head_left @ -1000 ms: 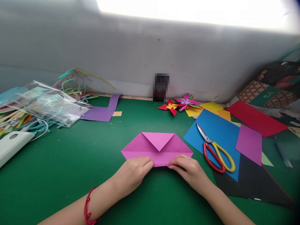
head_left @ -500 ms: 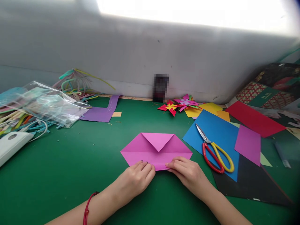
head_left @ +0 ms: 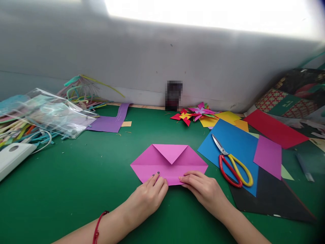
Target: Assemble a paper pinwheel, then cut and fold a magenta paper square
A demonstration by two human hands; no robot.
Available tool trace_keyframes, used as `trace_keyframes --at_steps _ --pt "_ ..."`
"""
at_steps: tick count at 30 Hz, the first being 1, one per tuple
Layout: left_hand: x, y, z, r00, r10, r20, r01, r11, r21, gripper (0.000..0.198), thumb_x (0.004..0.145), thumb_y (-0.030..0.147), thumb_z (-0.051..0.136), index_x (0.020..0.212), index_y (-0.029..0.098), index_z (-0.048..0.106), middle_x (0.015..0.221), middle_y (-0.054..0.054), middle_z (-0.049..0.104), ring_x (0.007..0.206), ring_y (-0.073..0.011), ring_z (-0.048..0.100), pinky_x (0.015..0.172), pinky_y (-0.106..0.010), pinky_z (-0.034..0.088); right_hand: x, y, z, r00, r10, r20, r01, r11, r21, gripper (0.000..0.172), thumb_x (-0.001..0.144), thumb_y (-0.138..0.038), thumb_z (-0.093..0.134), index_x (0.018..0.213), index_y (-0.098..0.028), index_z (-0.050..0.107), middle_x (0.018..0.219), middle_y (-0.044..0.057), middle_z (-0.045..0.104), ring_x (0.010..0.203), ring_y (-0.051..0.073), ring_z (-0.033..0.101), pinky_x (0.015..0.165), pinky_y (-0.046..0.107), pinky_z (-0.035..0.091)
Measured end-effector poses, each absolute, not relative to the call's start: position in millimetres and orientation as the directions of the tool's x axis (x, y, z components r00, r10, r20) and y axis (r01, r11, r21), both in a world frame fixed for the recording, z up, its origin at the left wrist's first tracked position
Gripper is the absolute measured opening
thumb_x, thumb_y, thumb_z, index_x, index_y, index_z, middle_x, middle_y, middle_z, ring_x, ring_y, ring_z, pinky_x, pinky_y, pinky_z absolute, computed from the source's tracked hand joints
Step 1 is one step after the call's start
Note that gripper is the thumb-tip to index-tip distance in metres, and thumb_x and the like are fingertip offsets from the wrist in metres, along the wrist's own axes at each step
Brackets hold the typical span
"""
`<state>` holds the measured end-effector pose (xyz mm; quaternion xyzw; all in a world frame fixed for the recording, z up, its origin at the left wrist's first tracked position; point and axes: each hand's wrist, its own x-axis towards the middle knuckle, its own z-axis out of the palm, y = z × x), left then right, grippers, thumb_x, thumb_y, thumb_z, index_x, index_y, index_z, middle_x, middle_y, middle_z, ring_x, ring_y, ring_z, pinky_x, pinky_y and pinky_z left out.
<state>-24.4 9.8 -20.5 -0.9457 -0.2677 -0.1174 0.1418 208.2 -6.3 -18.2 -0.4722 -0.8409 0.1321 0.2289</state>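
A pink sheet of folded paper (head_left: 149,166) lies on the green table in front of me. Its far corner is turned down into a triangular flap (head_left: 171,152), and a horizontal crease crosses the middle. My left hand (head_left: 153,191) grips the near edge left of centre, fingers curled over the paper. On the right part of that same edge, my right hand (head_left: 199,184) pinches the paper between thumb and fingers. The undersides of both grips are hidden. Scissors (head_left: 231,166) with one red and one yellow handle rest to the right, on blue paper (head_left: 236,135).
Black (head_left: 274,200), purple (head_left: 268,156) and red paper (head_left: 276,128) surround the blue sheet. Folded paper flowers (head_left: 201,111) sit by the wall. At left are a clear plastic bag (head_left: 73,118), coloured pipe cleaners, a white device (head_left: 15,157) and a purple paper strip (head_left: 105,124).
My left fingers have lifted and shifted slightly on the near edge, with the fingertips showing more. My right hand and the pink paper stay nearly in place.
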Motion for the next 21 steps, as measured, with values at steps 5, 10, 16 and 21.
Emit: trace_keyframes --at_steps 5,10,16,21 --pt "-31 23 -21 0.769 0.618 0.164 0.613 -0.785 0.090 0.025 0.087 0.007 0.033 0.099 0.015 0.053 0.081 -0.004 0.057 0.069 -0.0161 0.055 0.058 -0.028 0.044 203 -3 -17 -0.364 0.914 0.179 0.716 0.397 -0.575 0.020 0.090 -0.024 0.041 0.092 -0.023 0.060 0.084 0.003 0.064 0.081 0.015 0.059 0.070 0.025 0.047" --pt "-34 39 -19 0.707 0.697 0.119 0.625 -0.695 0.357 0.021 0.091 0.023 0.036 0.092 0.020 0.057 0.077 -0.002 0.056 0.070 -0.0150 0.052 0.059 -0.025 0.040 200 4 -16 -0.233 0.971 0.046 0.650 0.191 -0.735 0.018 0.088 -0.032 0.044 0.084 -0.024 0.059 0.083 0.001 0.063 0.079 0.016 0.058 0.070 0.026 0.043" --pt "-32 53 -10 0.639 0.768 0.034 0.605 -0.529 0.595 0.022 0.090 0.025 0.039 0.094 0.020 0.060 0.083 -0.002 0.061 0.078 -0.0153 0.055 0.067 -0.024 0.040 200 16 -11 -0.146 0.983 -0.110 0.587 -0.003 -0.810 0.020 0.084 -0.041 0.047 0.086 -0.024 0.058 0.082 0.000 0.064 0.079 0.017 0.059 0.069 0.025 0.042" --pt "-30 64 -5 0.611 0.789 -0.067 0.580 -0.388 0.717 0.020 0.086 0.028 0.046 0.089 0.022 0.065 0.082 0.000 0.065 0.075 -0.0141 0.056 0.066 -0.023 0.039 198 21 -9 -0.071 0.989 -0.132 0.649 -0.055 -0.759 0.023 0.082 -0.046 0.048 0.082 -0.024 0.055 0.072 -0.001 0.063 0.069 0.017 0.058 0.061 0.025 0.040"
